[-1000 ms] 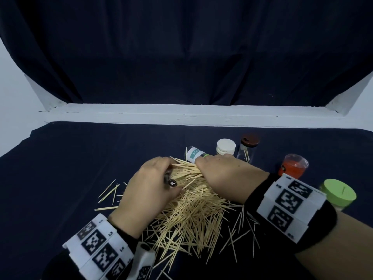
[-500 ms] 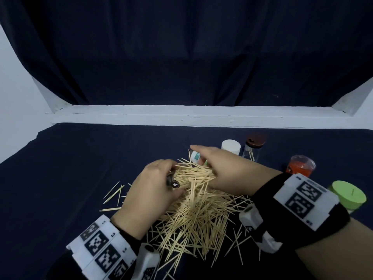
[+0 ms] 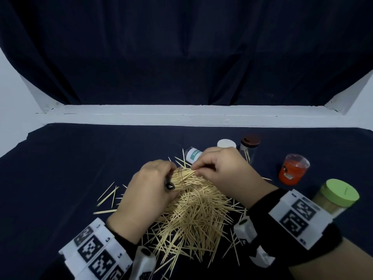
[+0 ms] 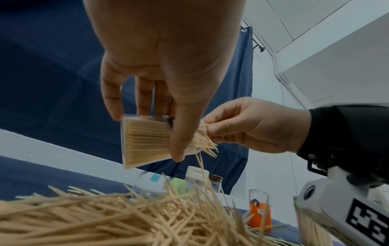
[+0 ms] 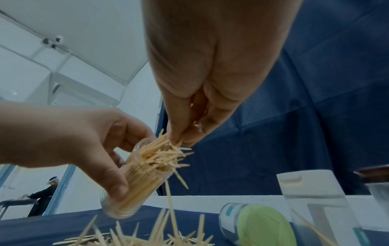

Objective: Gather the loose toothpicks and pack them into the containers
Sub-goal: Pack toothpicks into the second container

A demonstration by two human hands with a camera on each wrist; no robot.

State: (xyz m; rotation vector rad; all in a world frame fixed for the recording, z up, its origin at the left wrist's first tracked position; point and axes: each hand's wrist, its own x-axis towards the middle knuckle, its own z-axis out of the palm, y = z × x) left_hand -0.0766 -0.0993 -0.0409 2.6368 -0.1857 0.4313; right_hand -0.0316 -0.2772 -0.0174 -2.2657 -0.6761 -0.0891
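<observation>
A big heap of loose toothpicks (image 3: 193,217) lies on the dark cloth in front of me. My left hand (image 3: 149,190) grips a clear container (image 4: 145,141) packed with toothpicks, tilted above the heap, its mouth toward the right hand. My right hand (image 3: 220,170) pinches a small bunch of toothpicks (image 5: 168,146) at the container's (image 5: 134,179) mouth; many tips stick out of the opening and a few hang or fall below it.
A labelled jar with a green lid (image 3: 192,155) lies on its side behind the heap. Behind and to the right stand a white-lidded jar (image 3: 226,143), a brown-lidded jar (image 3: 250,143), an orange container (image 3: 292,169) and a green-lidded jar (image 3: 337,196). Stray toothpicks (image 3: 107,196) lie left.
My right hand lifted off the heap with a bunch of toothpicks and brought it to the mouth of the container in my left hand. The left hand stayed almost still.
</observation>
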